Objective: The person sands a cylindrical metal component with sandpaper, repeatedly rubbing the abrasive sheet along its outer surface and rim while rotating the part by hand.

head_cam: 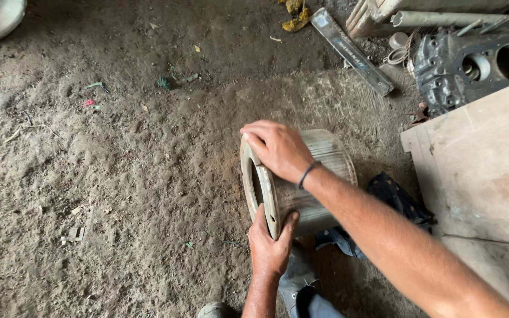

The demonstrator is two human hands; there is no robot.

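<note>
A ribbed metal cylinder [301,176] lies on its side on the dirt floor [119,176], its open flanged rim facing nine o'clock. The right hand [278,148] rests over the rim's top, fingers curled down on it. The left hand [271,244] pinches the rim's lower edge between thumb and fingers. Open dirt spreads toward nine o'clock. At three o'clock a wooden board [484,171] stands close; a dark cloth [396,197] lies between.

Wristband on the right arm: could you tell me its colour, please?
Black wristband, head view.
</note>
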